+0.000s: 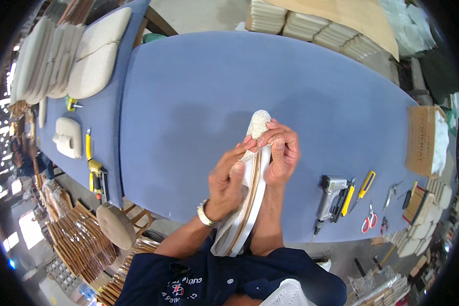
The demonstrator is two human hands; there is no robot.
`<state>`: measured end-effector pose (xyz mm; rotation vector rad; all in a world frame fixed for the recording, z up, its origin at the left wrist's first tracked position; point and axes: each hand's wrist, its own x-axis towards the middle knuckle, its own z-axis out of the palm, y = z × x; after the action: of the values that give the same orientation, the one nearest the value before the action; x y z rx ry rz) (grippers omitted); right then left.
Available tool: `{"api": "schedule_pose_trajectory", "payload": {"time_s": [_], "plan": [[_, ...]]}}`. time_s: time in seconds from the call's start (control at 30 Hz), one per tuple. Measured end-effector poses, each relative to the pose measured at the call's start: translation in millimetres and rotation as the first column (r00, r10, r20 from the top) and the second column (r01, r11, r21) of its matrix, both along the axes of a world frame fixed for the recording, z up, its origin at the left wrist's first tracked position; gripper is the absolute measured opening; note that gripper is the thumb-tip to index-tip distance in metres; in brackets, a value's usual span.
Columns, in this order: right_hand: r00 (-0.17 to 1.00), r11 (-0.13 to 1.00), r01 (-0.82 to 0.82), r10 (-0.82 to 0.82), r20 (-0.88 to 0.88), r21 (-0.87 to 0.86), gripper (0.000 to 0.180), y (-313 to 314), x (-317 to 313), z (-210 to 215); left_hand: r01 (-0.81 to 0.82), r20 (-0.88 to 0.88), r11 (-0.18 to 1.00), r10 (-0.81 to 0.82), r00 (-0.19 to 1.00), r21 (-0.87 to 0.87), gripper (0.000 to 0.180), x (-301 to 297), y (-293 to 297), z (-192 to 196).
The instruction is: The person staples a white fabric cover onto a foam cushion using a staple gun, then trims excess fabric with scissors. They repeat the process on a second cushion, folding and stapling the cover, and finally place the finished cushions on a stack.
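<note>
The blue table [199, 92] is spreading out beyond the fingertips and to both sides of them, its near edge lying below the wrists; far off past the left fingers, a stack of pale cushions [66, 56] is resting on a second blue table, and a single small cushion [69, 136] is lying nearer, with a yellow tool [94, 171] just below it; far beyond the fingertips, rows of pale panels [316, 30] are leaning along the table's back edge; well to the right of the right fingers, a cardboard box [422, 140] is sitting at the table's end. The seat pad [247, 204], a long curved piece with a wood rim and cream fabric, is standing on edge between the 2 hands, its top end poking out above the fingertips and its lower end dropping toward the person's body; the left hand [228, 183] is gripping its left side, thumb pressing on the rim; the right hand [280, 150] is curling over the fabric near the top, fingers [270, 133] pinching it. Right of the right fingers, a grey stapler [329, 196] is lying on the table; further right a yellow cutter [364, 184] is lying; red scissors [370, 220] are lying below it.
</note>
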<state>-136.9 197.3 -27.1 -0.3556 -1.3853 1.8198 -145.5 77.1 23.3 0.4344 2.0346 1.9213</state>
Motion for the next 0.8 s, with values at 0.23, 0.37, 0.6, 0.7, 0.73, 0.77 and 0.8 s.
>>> {"api": "schedule_pose_trajectory", "payload": {"time_s": [0.23,0.37,0.6,0.7,0.73,0.77,0.8], "plan": [[0.998,1.000,0.007,-0.008,0.062,0.016,0.024,1,7,1,0.251,0.192,0.944,-0.293,0.937,0.213,0.053,-87,37,-42],[0.994,0.997,0.060,-0.063,0.086,0.037,0.025,-3,5,-5,0.328,0.282,0.892,-0.416,0.865,0.310,0.053,-92,50,-62],[0.994,0.993,0.064,-0.073,0.087,0.097,0.025,-14,-3,-4,0.390,0.342,0.872,-0.478,0.809,0.296,0.050,-106,40,-60],[0.994,0.995,0.061,-0.068,0.091,0.081,0.026,-15,-1,-2,0.365,0.298,0.870,-0.463,0.835,0.330,0.042,-100,39,-52],[0.994,0.996,0.059,-0.066,0.092,0.073,0.026,-15,0,-1,0.380,0.181,0.885,-0.435,0.882,0.270,0.039,-97,38,-55],[0.993,0.995,0.059,-0.066,0.094,0.074,0.026,-13,3,-1,0.384,0.058,0.897,-0.405,0.913,0.218,0.036,-93,40,-54],[0.993,0.995,0.060,-0.067,0.096,0.075,0.026,-10,7,-3,0.384,0.064,0.902,-0.403,0.913,0.200,0.034,-89,42,-53]]}}
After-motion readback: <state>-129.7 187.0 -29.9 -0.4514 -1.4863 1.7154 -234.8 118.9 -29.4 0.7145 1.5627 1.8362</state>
